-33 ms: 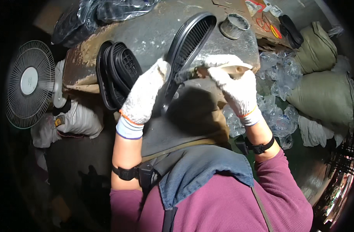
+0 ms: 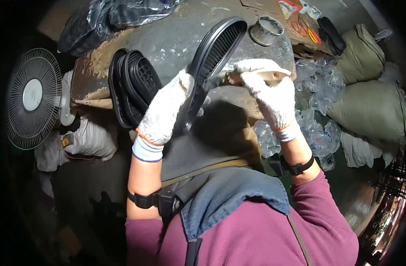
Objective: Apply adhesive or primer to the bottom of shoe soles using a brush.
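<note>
My left hand, in a white knit glove, grips a black shoe sole by its edge. The sole stands tilted, ribbed inner side showing, its far end over the table. My right hand, gloved too, is closed round the pale handle of a brush. The brush's head, smeared by motion, is at the sole's right edge; whether it touches cannot be made out. Left of my left hand, several nested black soles lean at the table's front edge. Beyond my right hand stands a round, stained tub.
The worn table carries dark plastic wrapping at the back left. Scissors and another dark sole lie far right. Clear plastic bags and olive sacks fill the right. A fan stands left, above a white sack.
The view has shifted very slightly. Both hands keep their grips, and the brush's head has moved a little along the sole's edge.
</note>
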Tool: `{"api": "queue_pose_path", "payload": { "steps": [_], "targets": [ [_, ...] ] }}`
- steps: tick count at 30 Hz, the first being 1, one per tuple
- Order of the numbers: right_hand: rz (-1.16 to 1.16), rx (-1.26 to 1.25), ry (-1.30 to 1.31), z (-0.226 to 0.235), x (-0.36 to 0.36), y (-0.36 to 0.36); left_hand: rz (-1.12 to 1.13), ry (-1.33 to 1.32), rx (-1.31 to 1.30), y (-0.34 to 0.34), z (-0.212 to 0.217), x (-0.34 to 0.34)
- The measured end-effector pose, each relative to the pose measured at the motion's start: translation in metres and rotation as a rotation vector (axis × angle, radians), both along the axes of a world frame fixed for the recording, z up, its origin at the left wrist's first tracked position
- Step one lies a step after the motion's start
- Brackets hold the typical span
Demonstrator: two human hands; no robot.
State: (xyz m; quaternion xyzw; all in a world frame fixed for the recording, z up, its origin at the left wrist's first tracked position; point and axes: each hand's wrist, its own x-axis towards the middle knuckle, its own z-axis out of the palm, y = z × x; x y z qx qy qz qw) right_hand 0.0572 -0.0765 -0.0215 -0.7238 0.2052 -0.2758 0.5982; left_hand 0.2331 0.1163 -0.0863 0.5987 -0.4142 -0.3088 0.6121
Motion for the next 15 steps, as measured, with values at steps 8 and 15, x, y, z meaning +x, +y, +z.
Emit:
{"api": "queue_pose_path", "payload": {
  "steps": [8,15],
  "targets": [
    [-0.230,-0.398,-0.102,-0.002,0.016,-0.063,-0.168,0.873,-0.013,0.002,0.003,-0.028],
    [-0.161,-1.111,-0.060,0.003,0.034,-0.068,-0.169,1.252,-0.135,0.002,-0.020,-0.042]
  ]
}}
